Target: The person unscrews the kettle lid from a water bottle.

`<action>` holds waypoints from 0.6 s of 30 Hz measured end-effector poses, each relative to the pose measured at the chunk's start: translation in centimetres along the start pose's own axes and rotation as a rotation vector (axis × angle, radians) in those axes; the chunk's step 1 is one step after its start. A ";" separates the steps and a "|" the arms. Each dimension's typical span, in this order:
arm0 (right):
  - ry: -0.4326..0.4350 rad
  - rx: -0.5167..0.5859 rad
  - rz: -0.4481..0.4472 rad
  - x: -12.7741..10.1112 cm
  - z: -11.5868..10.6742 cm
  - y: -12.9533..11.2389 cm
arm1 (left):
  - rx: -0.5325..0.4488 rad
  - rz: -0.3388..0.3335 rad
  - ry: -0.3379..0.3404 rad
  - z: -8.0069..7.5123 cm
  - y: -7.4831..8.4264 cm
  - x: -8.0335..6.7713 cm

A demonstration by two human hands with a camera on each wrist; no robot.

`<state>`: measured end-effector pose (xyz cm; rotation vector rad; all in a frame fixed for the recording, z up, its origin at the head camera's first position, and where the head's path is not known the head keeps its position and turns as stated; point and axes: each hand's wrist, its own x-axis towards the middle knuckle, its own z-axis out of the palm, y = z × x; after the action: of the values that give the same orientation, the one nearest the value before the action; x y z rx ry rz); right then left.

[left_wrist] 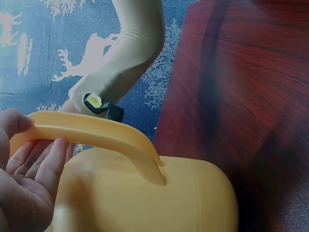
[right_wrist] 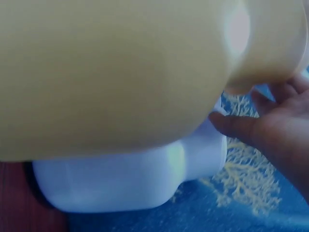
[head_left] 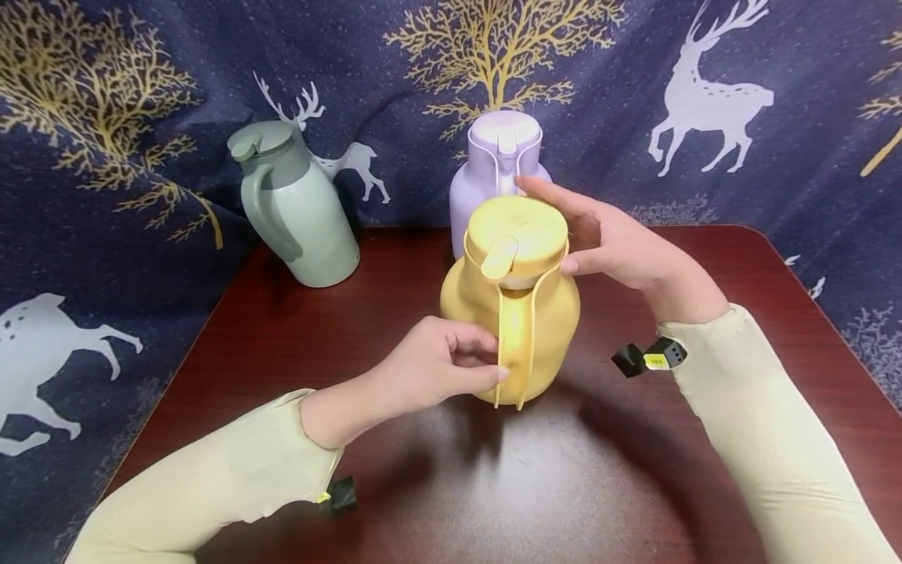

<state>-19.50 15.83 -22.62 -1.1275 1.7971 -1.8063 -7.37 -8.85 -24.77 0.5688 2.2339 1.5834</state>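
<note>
Yellow jug [head_left: 510, 313] upright at table [head_left: 634, 486] centre. Left hand [head_left: 437, 364] grips its handle [head_left: 514, 345] at 6 o'clock; right hand [head_left: 613, 239] holds its lid [head_left: 517, 235] at 3 o'clock, fingers spread wide

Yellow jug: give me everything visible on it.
The yellow jug is a rounded, matte, plastic-looking pitcher standing upright on the dark red table, in front of the purple jug. Its flat round lid is on and carries a thumb lever; a strap-like handle faces the camera. The left hand grips the handle, fingers curled through it. The right hand holds the lid's rim.
</note>
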 end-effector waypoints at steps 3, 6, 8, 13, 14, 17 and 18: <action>0.070 -0.045 0.021 0.1 1.0 -0.5 | -0.001 0.001 -0.002 0.0 -0.1 0.0; 0.174 -0.229 0.092 0.3 2.3 -1.5 | 0.000 0.006 -0.001 0.0 -0.1 0.0; 0.218 -0.348 0.149 0.4 3.0 -2.0 | 0.003 0.013 -0.004 0.0 -0.1 0.0; 0.213 -0.442 0.158 0.6 2.9 -2.2 | 0.014 0.013 -0.011 0.0 0.1 0.0; 0.195 -0.431 0.144 0.7 2.7 -2.2 | 0.016 0.014 -0.012 0.0 0.2 0.0; 0.128 -0.387 0.101 1.0 1.8 -1.9 | 0.027 0.016 -0.011 0.0 0.4 -0.1; 0.105 -0.370 0.090 1.1 1.5 -1.8 | 0.029 0.017 -0.011 -0.1 0.4 -0.1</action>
<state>-18.60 14.25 -20.82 -1.0716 2.2724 -1.5468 -7.23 -8.84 -24.35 0.6047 2.2536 1.5546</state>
